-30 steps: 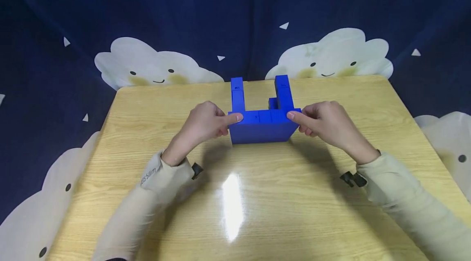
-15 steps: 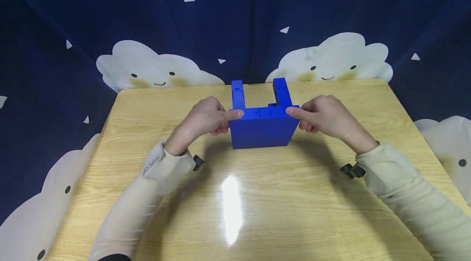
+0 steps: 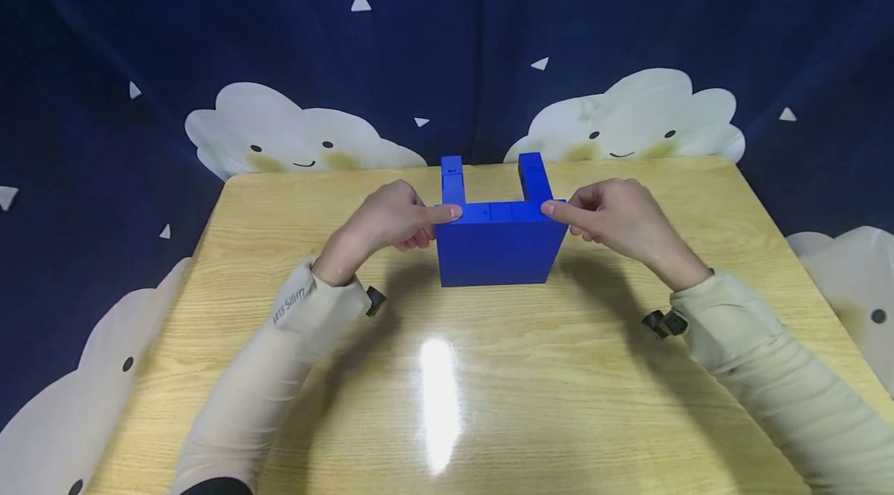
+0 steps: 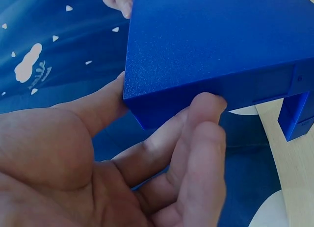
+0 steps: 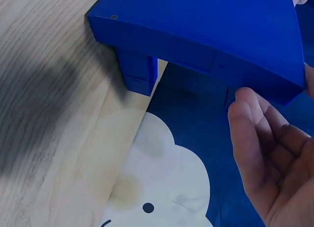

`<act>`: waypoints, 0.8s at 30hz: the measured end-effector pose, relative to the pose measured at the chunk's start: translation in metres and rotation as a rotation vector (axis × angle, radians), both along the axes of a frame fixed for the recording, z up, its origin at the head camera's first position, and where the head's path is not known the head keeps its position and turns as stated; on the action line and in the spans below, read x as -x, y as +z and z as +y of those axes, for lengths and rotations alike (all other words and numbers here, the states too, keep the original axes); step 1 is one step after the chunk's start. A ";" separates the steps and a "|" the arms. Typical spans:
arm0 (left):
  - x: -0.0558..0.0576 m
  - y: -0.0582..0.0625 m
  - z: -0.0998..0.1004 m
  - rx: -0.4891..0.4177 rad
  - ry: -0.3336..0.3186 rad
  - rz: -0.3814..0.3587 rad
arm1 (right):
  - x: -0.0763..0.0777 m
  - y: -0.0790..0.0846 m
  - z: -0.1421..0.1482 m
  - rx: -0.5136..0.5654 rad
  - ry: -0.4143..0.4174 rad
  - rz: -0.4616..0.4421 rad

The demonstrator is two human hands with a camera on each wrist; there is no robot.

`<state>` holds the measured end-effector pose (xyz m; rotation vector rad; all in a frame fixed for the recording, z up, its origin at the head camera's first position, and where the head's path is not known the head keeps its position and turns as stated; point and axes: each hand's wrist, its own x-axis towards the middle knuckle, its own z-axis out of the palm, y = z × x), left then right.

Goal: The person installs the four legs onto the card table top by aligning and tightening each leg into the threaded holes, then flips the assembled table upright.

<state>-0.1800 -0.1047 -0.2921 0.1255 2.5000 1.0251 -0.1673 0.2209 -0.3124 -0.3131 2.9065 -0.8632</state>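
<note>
A blue object shaped like a small table point(image 3: 496, 253) is held on edge in the head view, its flat top facing me and two legs point(image 3: 452, 178) pointing toward the back curtain. My left hand point(image 3: 393, 220) pinches its upper left corner, thumb on the upper edge and fingers behind. At the upper right corner my right hand point(image 3: 616, 217) does the same. Both wrist views show the smooth top panel point(image 4: 211, 38) with fingers against its side. Seams and small marks run along its rim point(image 5: 196, 58). Whether its lower edge touches the wood cannot be told.
A light wooden tabletop point(image 3: 559, 386) with a bright glare streak lies beneath. Behind it hangs a dark blue curtain point(image 3: 419, 29) printed with white clouds and triangles. Black straps or mounts point(image 3: 665, 323) sit at the cuffs.
Both hands keep their grip. The blue object has tipped so that more of its flat face shows, and the small block beside the right leg has gone out of sight. The head view has shifted slightly.
</note>
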 end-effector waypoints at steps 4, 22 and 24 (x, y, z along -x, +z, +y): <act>-0.004 -0.004 0.000 0.030 0.033 0.091 | 0.000 -0.004 0.000 0.002 -0.022 0.068; -0.028 -0.130 -0.013 -0.542 0.057 0.278 | -0.019 -0.104 0.017 0.373 0.082 0.058; -0.027 -0.135 -0.010 -0.572 0.056 0.288 | -0.018 -0.108 0.016 0.378 0.078 0.061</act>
